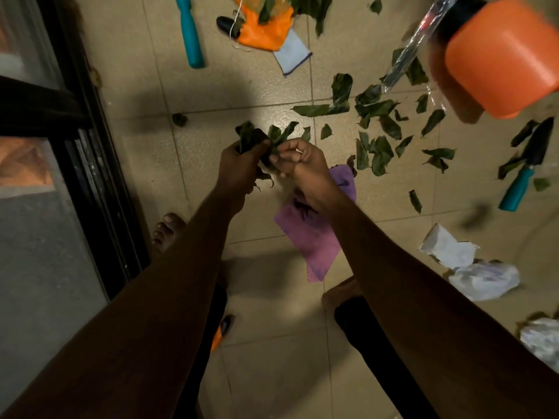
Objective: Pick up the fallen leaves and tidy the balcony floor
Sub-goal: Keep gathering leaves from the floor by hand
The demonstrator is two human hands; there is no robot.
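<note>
My left grip (239,167) clutches a leaf bunch (248,135); right grip (302,158) pinches one leaf (282,134). Best tucked deep into bunch, none spilling.

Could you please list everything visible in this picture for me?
loose leaves: many, dark green, scattered on the tiles
leaf bunch: one, dark green, held above the floor
purple cloth: one, purple, under the right forearm
orange bag: one, orange, top centre with leaves
pale cloth: one, light blue, beside the bag
teal-handled tool: one, teal, top left
trowel: one, black blade, teal handle, right edge
orange container: one, orange, top right
white litter: three pieces, white, lower right
left grip: one, holds the leaf bunch
right grip: one, pinches the bunch's edge
</note>
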